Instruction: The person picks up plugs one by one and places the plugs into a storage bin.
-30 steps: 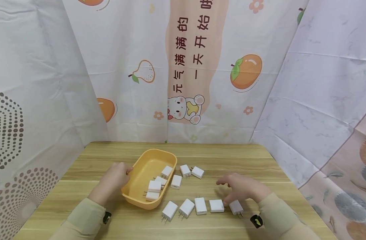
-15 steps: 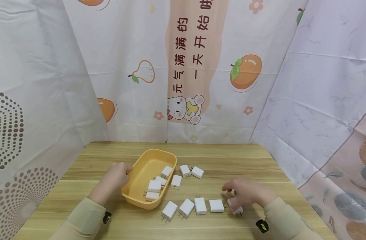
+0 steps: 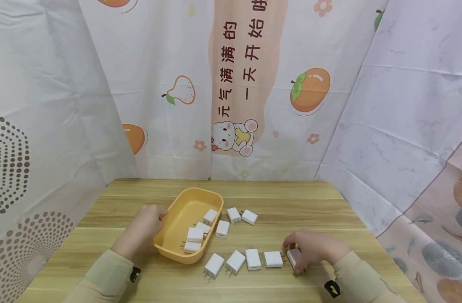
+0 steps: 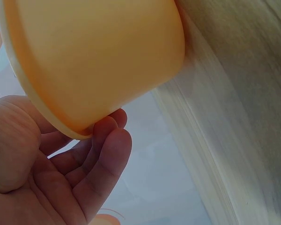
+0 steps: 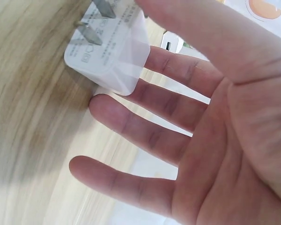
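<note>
My left hand (image 3: 149, 223) grips the left rim of a yellow plastic basket (image 3: 178, 223). In the left wrist view, its thumb and fingers (image 4: 110, 154) pinch the rim from both sides. Several white charger plugs (image 3: 194, 234) lie inside the basket, on its right side. At the right, my right hand (image 3: 315, 246) holds another white charger (image 5: 107, 56) between thumb and fingers, low over the table. The right wrist view shows that charger's metal prongs and grey printing; the other fingers extend below it. From the head, the hand partly hides this charger.
A row of white chargers (image 3: 253, 259) lies on the wooden table (image 3: 291, 202) between basket and right hand, prongs pointing different ways. Three more, including this charger (image 3: 222, 229), lie just right of the basket. Patterned curtains (image 3: 170, 139) hang behind and beside the table.
My right hand has shifted slightly right and down onto the rightmost charger, and its fingers have closed on it. The left hand and basket have stayed still.
</note>
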{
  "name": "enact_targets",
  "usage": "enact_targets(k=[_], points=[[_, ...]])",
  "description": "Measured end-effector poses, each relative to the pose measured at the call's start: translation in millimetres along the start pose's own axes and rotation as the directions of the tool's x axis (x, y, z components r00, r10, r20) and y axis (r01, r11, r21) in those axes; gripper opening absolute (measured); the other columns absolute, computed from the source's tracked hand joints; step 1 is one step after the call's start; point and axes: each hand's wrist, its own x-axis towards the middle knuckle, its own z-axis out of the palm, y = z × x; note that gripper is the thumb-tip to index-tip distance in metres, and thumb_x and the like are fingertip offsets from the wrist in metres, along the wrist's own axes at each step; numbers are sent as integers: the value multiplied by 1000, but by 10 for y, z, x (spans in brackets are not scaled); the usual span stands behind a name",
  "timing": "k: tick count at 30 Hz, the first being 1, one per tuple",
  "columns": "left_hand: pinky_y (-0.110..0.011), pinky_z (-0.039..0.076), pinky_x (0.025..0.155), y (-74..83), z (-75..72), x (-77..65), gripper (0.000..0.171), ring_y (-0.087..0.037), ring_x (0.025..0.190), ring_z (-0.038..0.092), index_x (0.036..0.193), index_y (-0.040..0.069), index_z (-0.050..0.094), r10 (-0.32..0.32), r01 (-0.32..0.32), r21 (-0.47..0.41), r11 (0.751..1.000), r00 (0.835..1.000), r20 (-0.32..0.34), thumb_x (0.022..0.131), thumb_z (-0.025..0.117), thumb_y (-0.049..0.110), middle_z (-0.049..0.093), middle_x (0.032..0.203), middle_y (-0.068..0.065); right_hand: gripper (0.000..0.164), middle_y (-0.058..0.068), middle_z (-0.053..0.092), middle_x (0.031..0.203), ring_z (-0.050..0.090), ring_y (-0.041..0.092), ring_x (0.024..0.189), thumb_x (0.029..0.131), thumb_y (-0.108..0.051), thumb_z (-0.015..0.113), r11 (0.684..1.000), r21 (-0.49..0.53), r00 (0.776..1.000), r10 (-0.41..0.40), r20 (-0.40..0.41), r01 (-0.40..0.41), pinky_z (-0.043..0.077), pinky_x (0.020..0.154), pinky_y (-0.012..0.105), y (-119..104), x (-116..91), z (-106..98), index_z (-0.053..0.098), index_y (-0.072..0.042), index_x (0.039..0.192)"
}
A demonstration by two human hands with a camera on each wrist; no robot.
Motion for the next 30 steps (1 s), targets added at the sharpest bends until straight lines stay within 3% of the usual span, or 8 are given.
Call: enact_targets(k=[9,19,30], points=[[-31,46,55,2,-3,7,37,-21,68,55,119,-3,74,1,-1,-1,1000,1000,1,84,62,-9,72,99,-14,43,-8,62,96,54,13,81,62,-18,92,1000,0,1000,14,6,-14,46,67,31,12,16,32,73,-25,100],[-34,51,63,12,-16,-1,38,-24,80,60,120,-6,72,-10,10,-13,1000,1000,10,84,61,-9,68,120,-26,38,-11,63,88,53,8,73,63,-15,89,1000,24,1000,8,-15,-8,47,61,30,20,39,55,74,-17,97],[-32,50,61,1,-15,2,37,-23,77,59,119,-5,73,-1,1,-9,1000,1000,3,84,62,-9,69,118,-26,33,-10,62,83,53,7,70,63,-14,88,1000,20,1000,-21,-22,22,46,59,29,-4,57,55,73,-18,92]])
